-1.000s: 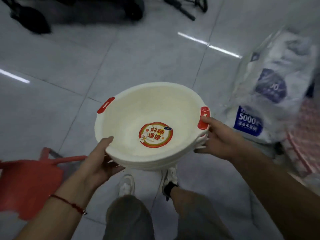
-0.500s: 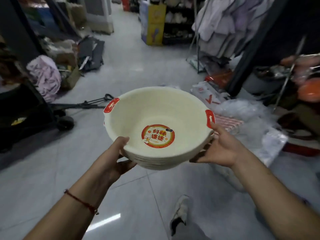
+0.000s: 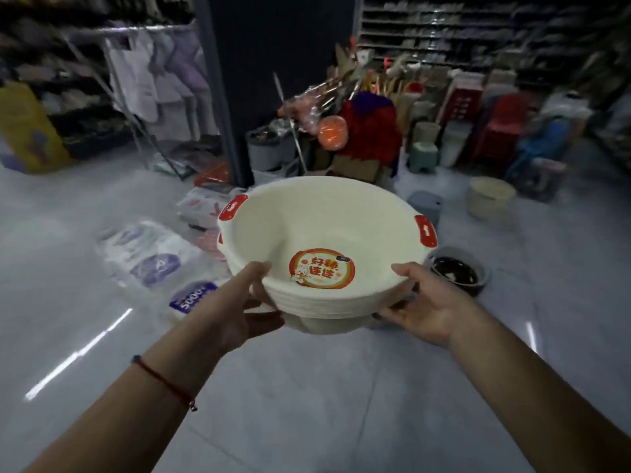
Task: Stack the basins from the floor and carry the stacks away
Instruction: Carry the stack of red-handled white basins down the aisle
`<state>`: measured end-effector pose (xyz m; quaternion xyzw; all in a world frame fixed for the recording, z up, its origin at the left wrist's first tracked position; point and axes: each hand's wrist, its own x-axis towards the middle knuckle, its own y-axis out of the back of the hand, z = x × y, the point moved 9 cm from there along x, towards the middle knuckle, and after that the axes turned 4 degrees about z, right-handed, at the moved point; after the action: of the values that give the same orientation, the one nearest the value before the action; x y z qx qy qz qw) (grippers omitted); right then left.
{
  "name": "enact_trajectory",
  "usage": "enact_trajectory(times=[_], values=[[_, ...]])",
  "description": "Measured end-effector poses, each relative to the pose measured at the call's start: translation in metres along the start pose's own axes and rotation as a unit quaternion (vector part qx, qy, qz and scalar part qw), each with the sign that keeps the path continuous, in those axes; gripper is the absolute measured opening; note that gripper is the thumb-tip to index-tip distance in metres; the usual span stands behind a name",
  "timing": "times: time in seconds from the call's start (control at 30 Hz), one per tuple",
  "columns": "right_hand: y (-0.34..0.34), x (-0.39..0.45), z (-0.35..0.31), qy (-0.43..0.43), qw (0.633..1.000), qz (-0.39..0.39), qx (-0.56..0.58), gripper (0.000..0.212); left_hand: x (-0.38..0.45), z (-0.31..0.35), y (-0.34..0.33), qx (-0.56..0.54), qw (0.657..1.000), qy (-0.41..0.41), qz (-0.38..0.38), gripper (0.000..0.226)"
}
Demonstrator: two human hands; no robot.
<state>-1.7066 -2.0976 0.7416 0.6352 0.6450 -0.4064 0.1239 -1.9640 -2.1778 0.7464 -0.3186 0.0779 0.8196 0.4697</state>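
Your left hand and right hand each grip the basin stack at frame centre; loosen either grip and it tips out.

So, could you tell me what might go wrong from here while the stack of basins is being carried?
The stack of basins is held only at its near rim, by the left hand and the right hand, so it could tip forward or slip. The dark bowl and the plastic bags lie on the glossy floor close ahead, so a foot could catch or slide.
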Motion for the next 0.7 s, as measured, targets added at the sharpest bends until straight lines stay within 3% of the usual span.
enact_trajectory(times=[0.13, 0.37, 0.53, 0.6, 0.7], values=[[0.124, -0.043, -0.06, 0.061, 0.996, 0.05, 0.04, 0.028, -0.006, -0.04, -0.125, 0.01, 0.995, 0.027, -0.091, 0.047], [0.309, -0.108, -0.127, 0.159, 0.973, 0.132, 0.105, 0.043, -0.041, -0.099, -0.327, 0.014, 0.969, 0.085, -0.232, 0.07], [0.405, -0.136, -0.151, 0.218, 0.937, 0.246, 0.116, 0.046, -0.065, -0.131, -0.428, 0.066, 0.946, 0.138, -0.285, 0.06], [0.432, -0.142, -0.157, 0.229, 0.929, 0.251, 0.146, 0.049, -0.069, -0.146, -0.461, 0.085, 0.938, 0.154, -0.297, 0.061], [0.467, -0.144, -0.167, 0.239, 0.916, 0.255, 0.197, 0.056, -0.069, -0.163, -0.509, 0.113, 0.929, 0.164, -0.312, 0.044]])
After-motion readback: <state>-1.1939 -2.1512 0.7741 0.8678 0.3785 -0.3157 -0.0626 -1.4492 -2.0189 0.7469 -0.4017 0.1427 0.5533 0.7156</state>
